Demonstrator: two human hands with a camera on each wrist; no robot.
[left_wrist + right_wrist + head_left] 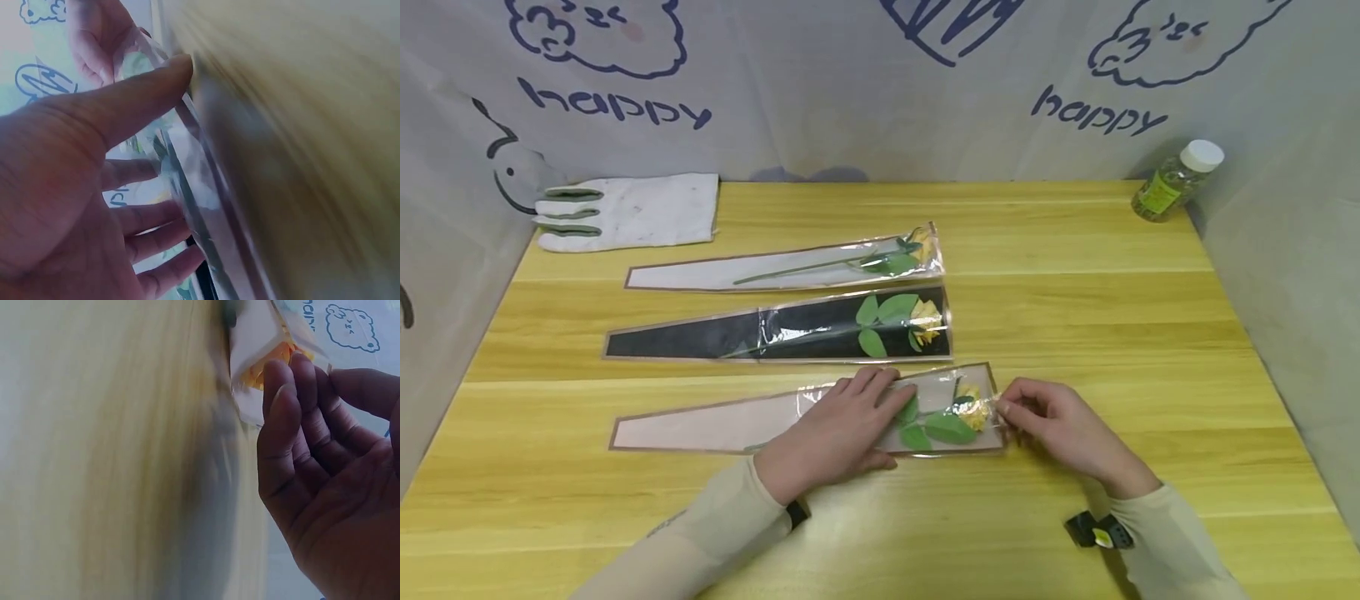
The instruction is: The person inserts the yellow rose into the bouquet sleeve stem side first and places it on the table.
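Note:
A long tapered flower sleeve (700,429), pale pink with a brown border and clear film, lies nearest the person. Inside its wide end is a yellow rose (972,410) with green leaves (951,427). My left hand (831,429) rests across the middle of this sleeve, fingers extended over the film and thumb by the lower edge. At the wide mouth, my right hand (1060,425) pinches the edge of the film between thumb and forefinger. The right wrist view shows the rose (262,365) just beyond those fingertips.
Behind lie a black sleeve (685,340) and a white sleeve (685,273), each holding a yellow rose. A white glove (647,212) is at the back left. A clear bottle with a white cap (1180,179) stands at the back right, beside the printed cloth wall (850,108).

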